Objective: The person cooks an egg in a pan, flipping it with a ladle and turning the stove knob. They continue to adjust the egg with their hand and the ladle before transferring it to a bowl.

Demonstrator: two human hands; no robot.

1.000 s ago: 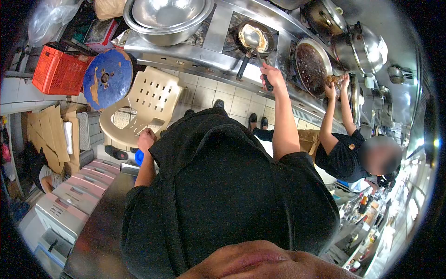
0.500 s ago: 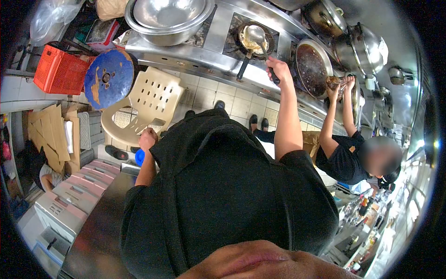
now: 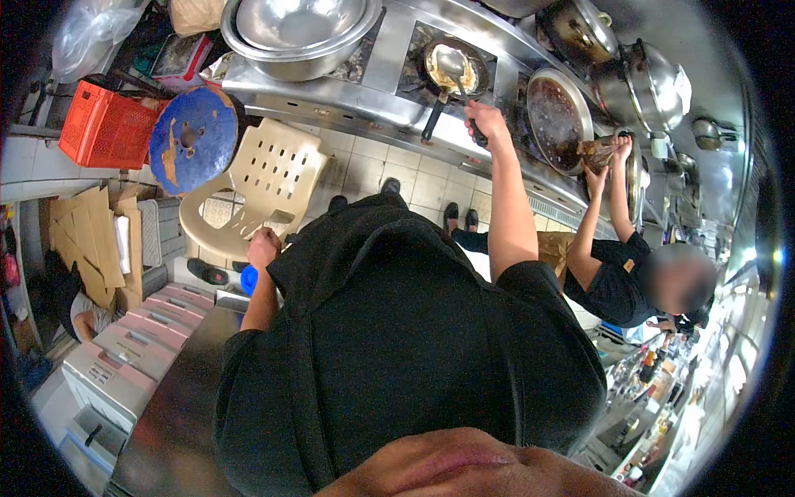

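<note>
My right hand (image 3: 487, 126) is closed round the dark handle of a metal ladle (image 3: 449, 65). The ladle's bowl rests over pale yellowish food (image 3: 469, 79) in a small black frying pan (image 3: 436, 91) on the stove. The pan's black handle (image 3: 431, 121) points toward me, and no hand is on it. My left hand (image 3: 264, 247) hangs low beside my black clothing, near the beige plastic chair (image 3: 280, 166). Its fingers are curled, and whatever they may hold is too small to make out.
A co-worker (image 3: 613, 273) at the right holds something brown beside a wide pan of dark steaming liquid (image 3: 556, 116). Large metal bowls (image 3: 310, 62) stand on the stove's left. A blue round stool top (image 3: 192, 139) and an orange crate (image 3: 103, 124) are at the left.
My right hand and the ladle have shifted slightly left over the pan. The co-worker's hands have lifted the brown thing into fuller view. My left hand has barely moved.
</note>
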